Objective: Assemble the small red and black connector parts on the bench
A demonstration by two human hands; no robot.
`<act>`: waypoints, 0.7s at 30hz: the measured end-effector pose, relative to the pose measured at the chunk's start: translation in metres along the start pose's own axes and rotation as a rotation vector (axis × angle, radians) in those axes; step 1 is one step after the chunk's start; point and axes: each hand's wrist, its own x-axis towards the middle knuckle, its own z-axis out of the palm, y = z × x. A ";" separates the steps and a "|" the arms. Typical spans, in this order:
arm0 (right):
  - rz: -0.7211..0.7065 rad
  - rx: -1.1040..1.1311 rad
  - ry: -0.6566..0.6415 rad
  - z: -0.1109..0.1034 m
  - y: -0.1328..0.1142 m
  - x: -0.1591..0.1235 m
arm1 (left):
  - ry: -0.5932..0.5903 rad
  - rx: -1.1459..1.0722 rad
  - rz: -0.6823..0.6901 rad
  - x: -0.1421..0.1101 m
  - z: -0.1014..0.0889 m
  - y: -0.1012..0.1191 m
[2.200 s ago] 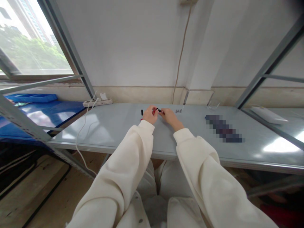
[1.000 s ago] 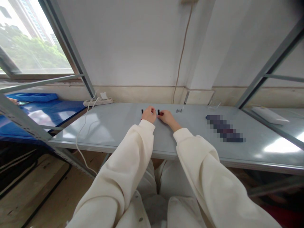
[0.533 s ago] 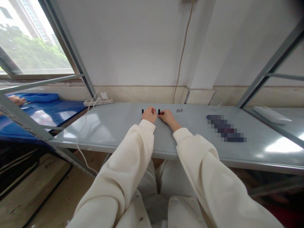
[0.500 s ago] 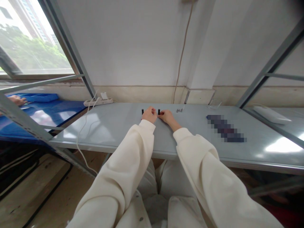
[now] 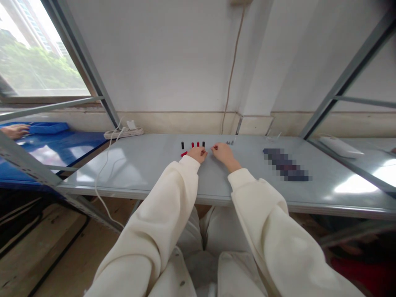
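**Steel shelf top (image 5: pixel 139 165) holds a short row of small parts**

The grey, glossy shelf runs along the wall under window light. Near its back edge stand a black peg (image 5: pixel 182 145), two red pegs (image 5: pixel 195 144) and a second black peg (image 5: pixel 203 144), upright and evenly spaced. A red piece (image 5: pixel 184 154) lies flat just in front of the row. To the right sit tiny grey metal fittings (image 5: pixel 230 142). Farther right, a long blurred object (image 5: pixel 286 164) lies diagonally, too obscured to identify. A white power strip (image 5: pixel 123 133) sits at the back left, its white cable (image 5: pixel 105 173) trailing across the top and over the front edge.
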 end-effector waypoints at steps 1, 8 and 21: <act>0.007 -0.004 0.013 0.000 0.000 0.000 | 0.006 0.002 0.003 0.000 0.000 0.000; 0.006 -0.017 0.058 0.000 -0.001 0.000 | 0.027 0.000 0.026 0.001 0.002 -0.002; 0.000 -0.032 0.062 0.000 -0.002 -0.001 | 0.031 -0.010 0.026 -0.001 0.000 0.000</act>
